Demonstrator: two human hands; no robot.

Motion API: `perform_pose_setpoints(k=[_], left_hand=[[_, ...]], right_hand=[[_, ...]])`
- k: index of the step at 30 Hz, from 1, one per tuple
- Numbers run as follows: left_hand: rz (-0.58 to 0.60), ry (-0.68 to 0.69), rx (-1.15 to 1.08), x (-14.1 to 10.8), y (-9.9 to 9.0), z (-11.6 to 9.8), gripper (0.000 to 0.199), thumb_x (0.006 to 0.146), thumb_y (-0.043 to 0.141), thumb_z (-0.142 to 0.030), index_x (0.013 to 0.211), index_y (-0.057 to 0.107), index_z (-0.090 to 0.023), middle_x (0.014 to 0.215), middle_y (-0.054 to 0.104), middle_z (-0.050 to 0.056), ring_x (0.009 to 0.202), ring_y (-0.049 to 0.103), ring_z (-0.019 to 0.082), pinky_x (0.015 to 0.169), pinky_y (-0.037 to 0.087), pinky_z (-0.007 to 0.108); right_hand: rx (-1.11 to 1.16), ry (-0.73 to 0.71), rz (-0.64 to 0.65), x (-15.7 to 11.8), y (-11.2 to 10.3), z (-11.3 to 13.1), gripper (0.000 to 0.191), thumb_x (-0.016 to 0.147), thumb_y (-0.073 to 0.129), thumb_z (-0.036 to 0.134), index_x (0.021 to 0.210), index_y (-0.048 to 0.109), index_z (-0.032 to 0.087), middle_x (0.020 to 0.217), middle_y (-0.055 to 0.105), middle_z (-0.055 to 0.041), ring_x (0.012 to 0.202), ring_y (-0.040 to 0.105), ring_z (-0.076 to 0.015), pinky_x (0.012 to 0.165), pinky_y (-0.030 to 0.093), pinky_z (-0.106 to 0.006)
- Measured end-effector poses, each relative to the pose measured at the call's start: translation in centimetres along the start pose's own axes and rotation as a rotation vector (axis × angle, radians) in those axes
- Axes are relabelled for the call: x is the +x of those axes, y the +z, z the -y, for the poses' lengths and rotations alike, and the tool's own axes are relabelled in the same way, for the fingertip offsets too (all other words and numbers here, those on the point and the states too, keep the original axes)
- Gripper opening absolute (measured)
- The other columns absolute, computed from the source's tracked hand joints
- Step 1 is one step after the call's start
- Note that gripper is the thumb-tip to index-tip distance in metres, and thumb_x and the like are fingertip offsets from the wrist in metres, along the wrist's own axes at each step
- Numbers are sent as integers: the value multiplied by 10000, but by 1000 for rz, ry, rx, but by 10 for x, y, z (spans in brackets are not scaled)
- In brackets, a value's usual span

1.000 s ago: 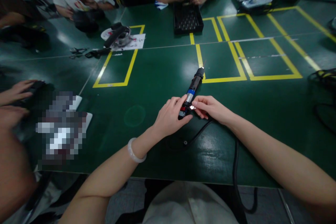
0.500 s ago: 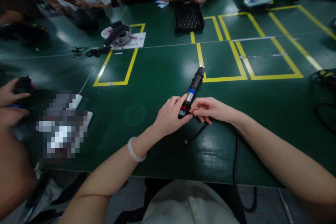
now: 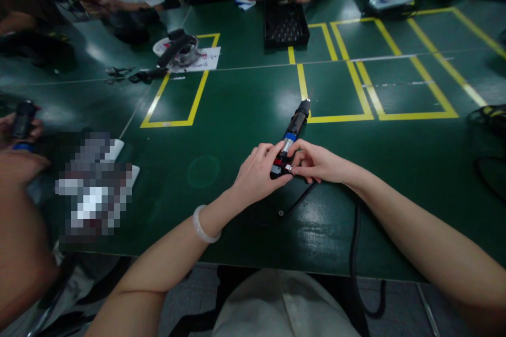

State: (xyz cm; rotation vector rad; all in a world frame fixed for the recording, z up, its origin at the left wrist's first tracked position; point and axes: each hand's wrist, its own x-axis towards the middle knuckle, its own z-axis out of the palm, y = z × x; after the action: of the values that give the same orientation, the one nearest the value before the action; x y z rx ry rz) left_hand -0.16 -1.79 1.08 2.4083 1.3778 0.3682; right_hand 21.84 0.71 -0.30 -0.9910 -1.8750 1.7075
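The screwdriver, near the table's front edge, is pinched by both hands; it should be steadied.

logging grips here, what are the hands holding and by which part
Both hands hold the black tool at its cable end: the left hand wraps it, and the right hand pinches beside the red band.
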Motion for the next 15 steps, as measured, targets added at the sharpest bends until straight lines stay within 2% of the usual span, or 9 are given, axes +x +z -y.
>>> perform_pose_setpoints(k=[4, 8, 11, 15], left_hand=[[-8, -15, 25, 1, 1, -3, 760, 848, 631, -543, 1480, 386, -202, 1290, 513, 107, 1131, 521, 265, 955, 481, 409], [-29, -29, 76, 1, 2, -7, 760, 832, 648, -547, 1468, 397, -216, 1270, 515, 103, 1103, 529, 265, 929, 492, 407], [-42, -35, 109, 1, 3, -10, 749, 831, 652, -541, 1461, 403, -222, 1260, 514, 98, 1094, 530, 261, 915, 496, 397], [-45, -41, 135, 1, 2, -13, 758, 826, 657, -545, 1460, 405, -214, 1242, 516, 97, 1078, 527, 259, 909, 496, 394]], right_hand=[[-109, 6, -37, 0, -1, 2, 359, 853, 695, 346, 1058, 431, 216, 620, 554, 86, 431, 563, -90, 345, 408, -157], [-142, 0, -39, 1, 0, 2, 284, 858, 675, 341, 901, 426, 211, 565, 526, 80, 435, 518, -84, 358, 383, -158], [-152, -12, -37, 2, 2, 2, 269, 859, 662, 322, 812, 423, 206, 553, 518, 71, 439, 482, -72, 385, 361, -164], [-166, -41, -68, 2, 5, 2, 245, 848, 663, 295, 785, 449, 194, 586, 518, 61, 473, 467, -67, 427, 339, -174]])
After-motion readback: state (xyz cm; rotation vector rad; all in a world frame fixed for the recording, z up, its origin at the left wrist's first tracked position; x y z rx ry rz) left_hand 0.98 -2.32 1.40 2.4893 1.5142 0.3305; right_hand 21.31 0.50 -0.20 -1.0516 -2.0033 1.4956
